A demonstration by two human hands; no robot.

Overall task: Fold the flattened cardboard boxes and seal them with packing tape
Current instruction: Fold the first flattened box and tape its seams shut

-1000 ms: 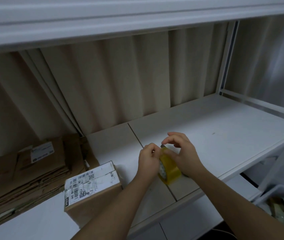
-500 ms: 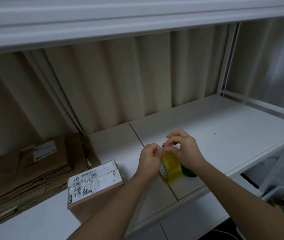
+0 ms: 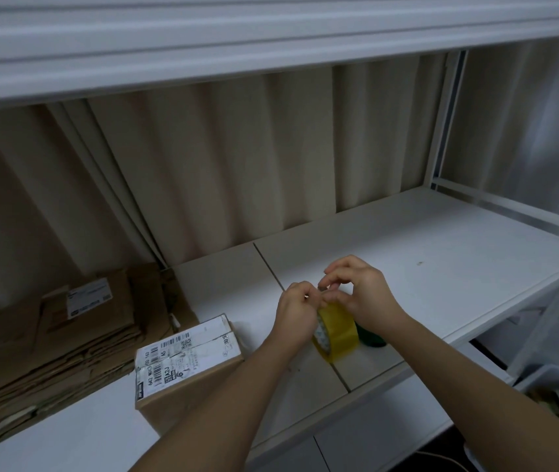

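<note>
A shelf ran across the middle of the frame, with a second shelf above it along the top edge. A curtain hung behind the lower shelf. At the lower left of the frame a stack of flattened boxes lay on the shelf, against the curtain. Just right of the stack, nearer the front edge, stood a closed box. Right of that box, at centre frame, a roll of tape stood on edge on the shelf, between the left hand and the right hand. A small dark object sat just right of the roll, touching it.
</note>
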